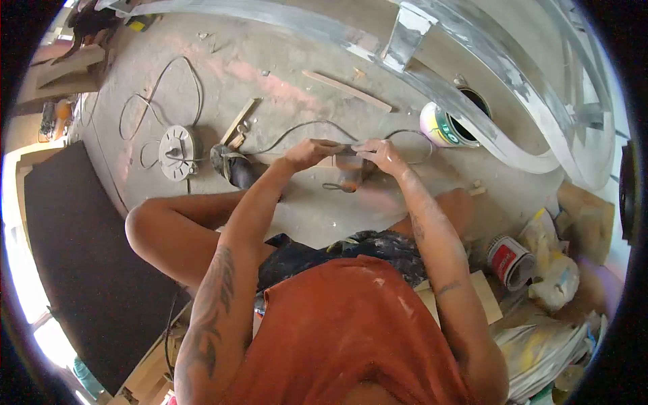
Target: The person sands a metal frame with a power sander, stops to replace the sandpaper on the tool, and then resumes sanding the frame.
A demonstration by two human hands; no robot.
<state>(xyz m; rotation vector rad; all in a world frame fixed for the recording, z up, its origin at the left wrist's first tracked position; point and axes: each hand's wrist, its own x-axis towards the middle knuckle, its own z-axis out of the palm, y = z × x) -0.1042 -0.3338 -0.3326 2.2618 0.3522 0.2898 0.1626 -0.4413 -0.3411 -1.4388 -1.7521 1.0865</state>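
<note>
My left hand (313, 154) and my right hand (383, 155) meet in front of me, fingers closed on a thin grey piece (347, 148) stretched between them. Its kind I cannot tell. White dust coats my right hand and forearm. Just below my fingers is a tool with an orange and grey body (349, 177), partly hidden by the hands, with a dark loop at its lower end. A dark cable (304, 124) curves over the floor behind the hands.
A cord reel (178, 154) and a dark shoe (233, 167) are left of the hands. Wood strips (347, 91) lie ahead. A curved, white-smeared frame (466, 88) arches over a paint bucket (439, 126). Another bucket (509, 262) and plastic bags (555, 280) are at right; a dark panel (81, 270) is at left.
</note>
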